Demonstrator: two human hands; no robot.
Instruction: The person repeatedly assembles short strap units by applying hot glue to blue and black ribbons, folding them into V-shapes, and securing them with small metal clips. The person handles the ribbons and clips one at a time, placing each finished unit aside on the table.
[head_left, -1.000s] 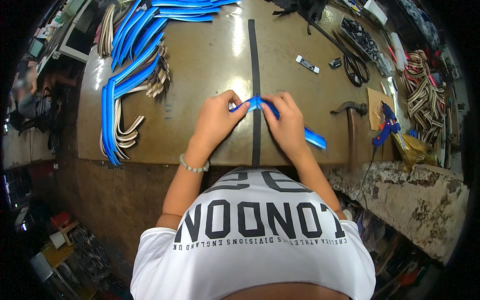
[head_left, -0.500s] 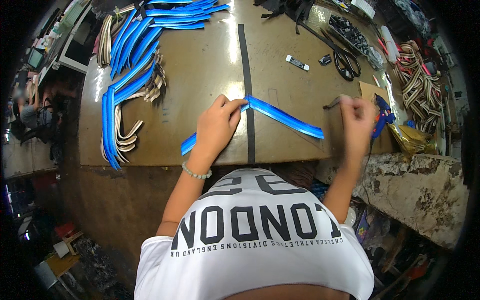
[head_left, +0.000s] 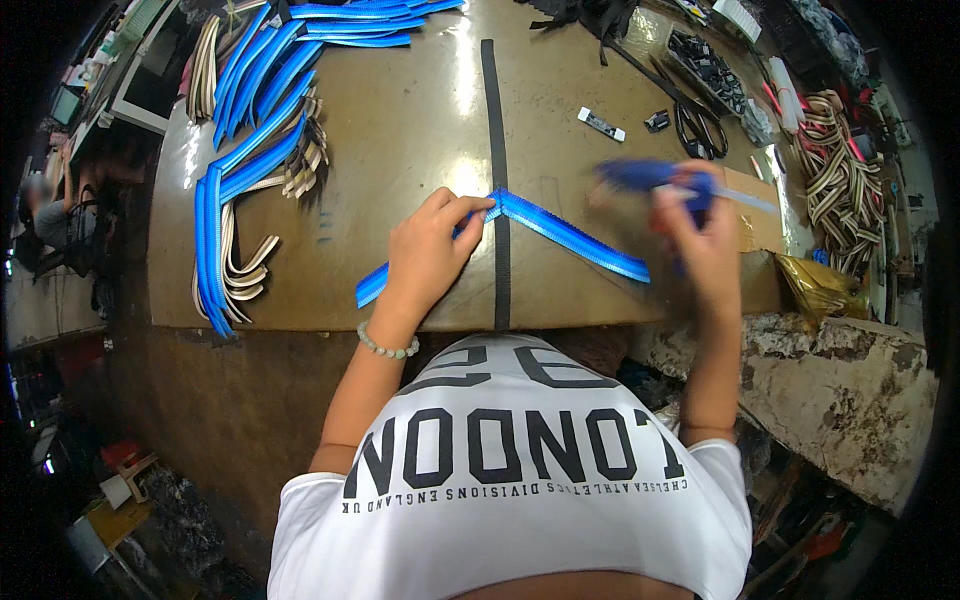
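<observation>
My left hand (head_left: 428, 238) pinches a blue ribbon strap (head_left: 580, 239) near its middle, where it bends into a peak. The strap lies across a long black strip (head_left: 490, 110) that runs from far to near on the table. One end of the strap slants right; the other passes beneath my left hand and wrist. My right hand (head_left: 708, 235) grips a blue glue gun (head_left: 640, 175), smeared by motion, its nose toward the left. A pale glue stick (head_left: 748, 200) extends from its back.
Blue straps (head_left: 208, 250) and beige striped straps (head_left: 245, 285) lie at the table's left. Scissors (head_left: 700, 130), a tray of small black parts (head_left: 700, 65), cardboard (head_left: 763, 228) and a gold bag (head_left: 825, 285) are at the right. Striped straps (head_left: 838, 180) are heaped beyond. Another person sits far left.
My right hand has picked up the glue gun from the table's right side and carried it left toward the strap. My left hand keeps its pinch on the strap.
</observation>
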